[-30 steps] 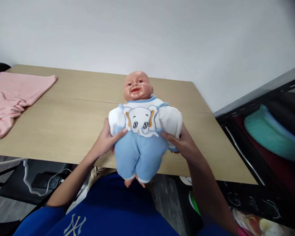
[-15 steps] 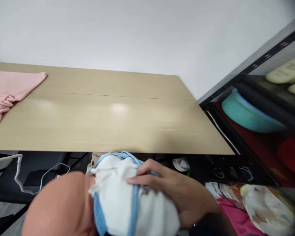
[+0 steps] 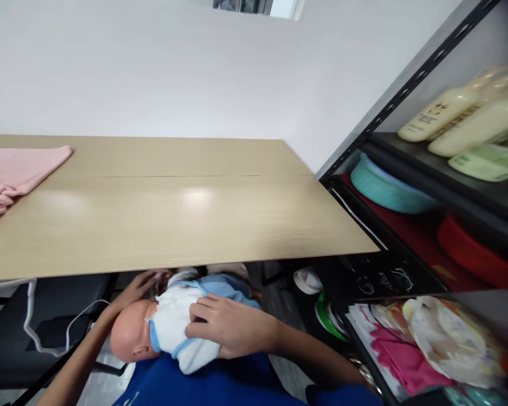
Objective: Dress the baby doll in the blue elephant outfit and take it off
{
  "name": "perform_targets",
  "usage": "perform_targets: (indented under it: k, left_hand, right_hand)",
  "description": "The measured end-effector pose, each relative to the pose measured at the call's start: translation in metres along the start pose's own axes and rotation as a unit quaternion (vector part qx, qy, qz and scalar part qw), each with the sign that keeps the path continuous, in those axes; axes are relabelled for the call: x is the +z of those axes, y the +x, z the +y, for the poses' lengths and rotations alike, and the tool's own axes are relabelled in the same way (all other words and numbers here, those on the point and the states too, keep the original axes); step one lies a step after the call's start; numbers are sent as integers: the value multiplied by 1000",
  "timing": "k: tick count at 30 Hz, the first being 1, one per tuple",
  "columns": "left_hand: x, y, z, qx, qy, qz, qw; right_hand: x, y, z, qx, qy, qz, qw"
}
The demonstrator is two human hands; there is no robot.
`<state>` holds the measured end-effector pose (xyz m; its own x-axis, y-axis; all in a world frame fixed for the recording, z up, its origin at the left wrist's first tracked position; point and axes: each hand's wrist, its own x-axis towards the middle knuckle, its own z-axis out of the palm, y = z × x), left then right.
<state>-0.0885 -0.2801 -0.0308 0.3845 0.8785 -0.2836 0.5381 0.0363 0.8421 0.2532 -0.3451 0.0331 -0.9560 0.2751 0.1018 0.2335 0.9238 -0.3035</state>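
A baby doll [image 3: 131, 330] lies on its back across my lap, head to the left, below the table's front edge. It wears a white top [image 3: 175, 310] with light blue trim and blue bottoms [image 3: 232, 287]. My right hand [image 3: 226, 324] rests over the doll's middle, its fingers curled on the white cloth. Beyond the doll's head, my left hand [image 3: 146, 285] closes around the doll's small hand [image 3: 164, 276] by the far sleeve. Its fingertips are partly hidden near the table edge.
The wooden table [image 3: 186, 225] carries pink cloth [image 3: 21, 175] at its left. At right a black shelf [image 3: 469, 186] holds bottles [image 3: 440, 113], a teal basin [image 3: 389, 186] and a red basin [image 3: 478, 254]. Below are bagged items [image 3: 452, 332]. A black chair [image 3: 59, 316] with a white cable stands left.
My left arm has come into view, its hand at the doll's far arm. The doll sits lower and farther from the camera. My right hand stays on the doll; the view has shifted.
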Motion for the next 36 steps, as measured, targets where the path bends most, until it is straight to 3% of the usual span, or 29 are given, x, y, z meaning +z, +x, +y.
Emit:
perform_targets:
  k: [2, 4, 7, 10, 14, 19, 23, 27, 30, 34, 36]
  left_hand:
    - [-11, -9, -8, -19, -21, -13, 1000]
    - [-9, -23, 0, 29, -36, -90, 995]
    - [14, -38, 31, 155, -6, -187, 970]
    - [44, -35, 56, 210, 29, -228, 950]
    - [60, -19, 50, 236, 22, -248, 939]
    - [52, -14, 24, 225, -24, -228, 947]
    - [46, -16, 16, 234, -71, -199, 949]
    - [41, -14, 14, 285, -119, -233, 922]
    - [36, -12, 23, 305, -112, -278, 904]
    - [24, -12, 40, 252, -86, -304, 915]
    - [18, -13, 42, 185, -55, -242, 951]
  right_hand:
    - [3, -1, 2, -20, -8, 4, 1000]
    - [7, -1, 4, -39, -17, 9, 999]
    - [11, -2, 6, -69, -26, 19, 997]
    - [11, -6, 4, -80, -34, 22, 996]
    - [12, -24, -3, -61, -21, 19, 998]
    - [21, -66, -14, -8, 15, 50, 999]
    - [45, -93, -19, 47, 48, 118, 991]
    - [67, -101, -10, 89, 159, 218, 959]
    - [62, -92, 8, 104, 270, 272, 918]
    - [42, -65, 42, 175, 409, 234, 864]
    - [41, -47, 61, 217, 450, 169, 850]
